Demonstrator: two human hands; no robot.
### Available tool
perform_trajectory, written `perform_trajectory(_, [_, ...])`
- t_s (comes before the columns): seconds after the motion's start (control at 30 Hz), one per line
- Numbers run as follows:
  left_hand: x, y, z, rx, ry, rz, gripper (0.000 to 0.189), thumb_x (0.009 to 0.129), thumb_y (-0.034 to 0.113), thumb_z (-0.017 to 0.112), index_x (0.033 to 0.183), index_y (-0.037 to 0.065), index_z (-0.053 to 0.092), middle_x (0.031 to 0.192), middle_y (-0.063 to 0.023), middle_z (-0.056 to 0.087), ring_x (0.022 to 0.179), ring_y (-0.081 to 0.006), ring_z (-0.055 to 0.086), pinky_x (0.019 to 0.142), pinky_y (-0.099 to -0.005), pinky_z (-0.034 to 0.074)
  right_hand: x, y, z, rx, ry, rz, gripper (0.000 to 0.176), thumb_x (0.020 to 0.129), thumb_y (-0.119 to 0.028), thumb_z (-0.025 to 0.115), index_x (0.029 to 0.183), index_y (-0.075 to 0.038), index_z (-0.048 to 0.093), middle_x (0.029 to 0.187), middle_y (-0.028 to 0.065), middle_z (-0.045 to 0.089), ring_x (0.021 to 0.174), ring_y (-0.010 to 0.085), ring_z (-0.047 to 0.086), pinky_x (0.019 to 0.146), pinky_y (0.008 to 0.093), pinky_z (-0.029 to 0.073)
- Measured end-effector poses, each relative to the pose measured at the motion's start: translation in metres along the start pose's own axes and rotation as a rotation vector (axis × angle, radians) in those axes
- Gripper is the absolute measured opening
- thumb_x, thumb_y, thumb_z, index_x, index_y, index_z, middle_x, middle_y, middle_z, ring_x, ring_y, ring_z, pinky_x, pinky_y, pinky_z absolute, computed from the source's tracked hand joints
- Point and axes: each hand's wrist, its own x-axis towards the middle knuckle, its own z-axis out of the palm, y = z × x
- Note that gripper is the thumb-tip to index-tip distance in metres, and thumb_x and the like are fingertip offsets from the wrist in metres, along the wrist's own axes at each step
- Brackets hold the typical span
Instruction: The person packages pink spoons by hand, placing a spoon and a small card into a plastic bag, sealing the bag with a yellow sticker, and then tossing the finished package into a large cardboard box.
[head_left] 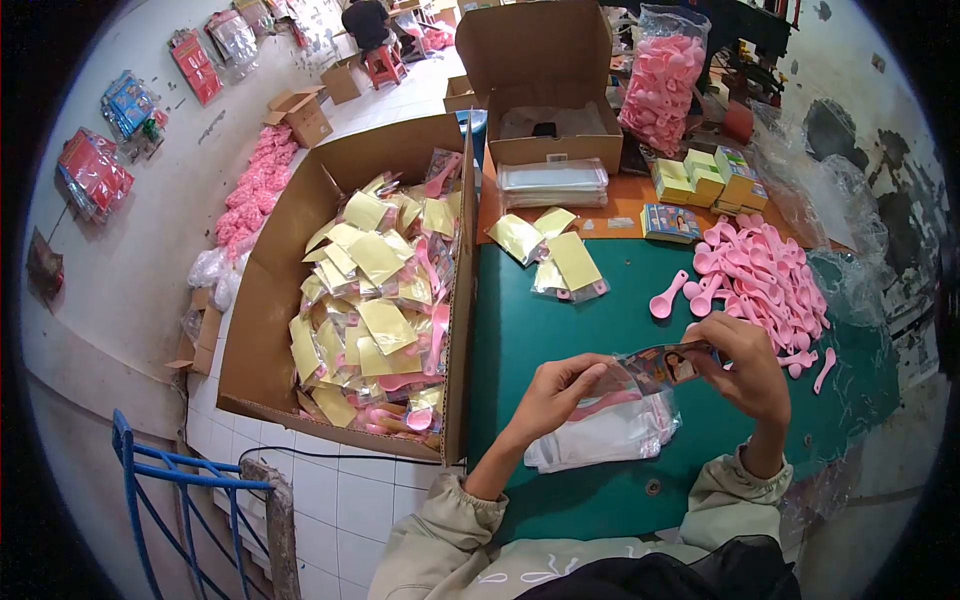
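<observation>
**A:** ok so what's being held in the lower middle of the frame?

**B:** A packet (662, 368) with a printed card on top is pinched at both ends, a bit right of centre and just above the table (540, 330). The left hand (555, 395) is closed on its left end, with thumb and fingertips pressed together on the plastic. The right hand (745, 370) is clamped on the right end, fingers curled over the card's edge. Something pink can be seen through the plastic, but the shape can't be made out tbh.

**A:** and underneath?

**B:** A stack of clear bags (600, 440) is laid flat on the green top, right below the packet. A pile of spoons (765, 275), all pink, is heaped at right centre, near the right hand. One loose spoon (667, 297) is left lying just to the left of the pile. A few yellow-backed packs (555, 255) are dropped on the table in the upper middle.

**A:** that big thing on the left?

**B:** A box (270, 300) is stuffed with the same yellow-backed packs and pushed up against the table's left edge.

**A:** top of the frame?

**B:** An open carton (545, 60) is parked there, with clear sleeves (553, 183) stacked in front of it. Small yellow boxes (705, 180) are piled to its right, and a bag (660, 85) full of pink spoons is stood beside it. At the very top a person (368, 22) can be seen seated on a red stool.
</observation>
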Motion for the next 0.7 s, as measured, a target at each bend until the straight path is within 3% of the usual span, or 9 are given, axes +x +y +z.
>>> perform_trajectory(0.33, [0.001, -0.007, 0.000, 0.029, 0.049, 0.026, 0.025, 0.095, 0.015, 0.048, 0.106, -0.004, 0.061, 0.094, -0.0073, 0.067, 0.087, -0.0114, 0.062, 0.078, -0.0247, 0.050, -0.004, 0.003, 0.004, 0.054, 0.042, 0.079, 0.018, 0.073, 0.005, 0.063, 0.089, 0.000, 0.058, 0.081, 0.0111, 0.059, 0.070, 0.0261, 0.060, 0.059, 0.0325, 0.046])
perform_trajectory(0.43, [0.001, 0.001, 0.004, -0.041, 0.077, 0.021, 0.025, 0.095, 0.014, 0.048, 0.105, -0.003, 0.062, 0.093, -0.0069, 0.067, 0.086, -0.0108, 0.062, 0.076, -0.0236, 0.050, -0.003, 0.006, 0.007, 0.050, 0.111, 0.039, 0.018, 0.071, 0.006, 0.062, 0.087, -0.002, 0.062, 0.076, 0.0049, 0.058, 0.064, 0.0136, 0.055, 0.049, 0.0249, 0.041])
perform_trajectory(0.63, [0.004, -0.004, 0.006, -0.054, 0.105, 0.076, 0.025, 0.095, 0.014, 0.048, 0.105, -0.003, 0.063, 0.094, -0.0077, 0.066, 0.083, -0.0111, 0.062, 0.076, -0.0237, 0.050, 0.000, 0.011, 0.007, 0.037, 0.092, -0.020, 0.019, 0.070, 0.006, 0.064, 0.086, -0.003, 0.063, 0.075, 0.0043, 0.057, 0.062, 0.0142, 0.055, 0.048, 0.0244, 0.040])
perform_trajectory(0.7, [0.003, -0.008, 0.006, 0.001, 0.088, 0.046, 0.025, 0.094, 0.015, 0.050, 0.106, -0.003, 0.063, 0.093, -0.0071, 0.067, 0.081, -0.0107, 0.062, 0.074, -0.0240, 0.051, 0.002, 0.008, 0.004, 0.054, -0.003, 0.052, 0.016, 0.072, 0.005, 0.062, 0.087, -0.002, 0.061, 0.078, 0.0085, 0.058, 0.067, 0.0213, 0.058, 0.055, 0.0292, 0.044])
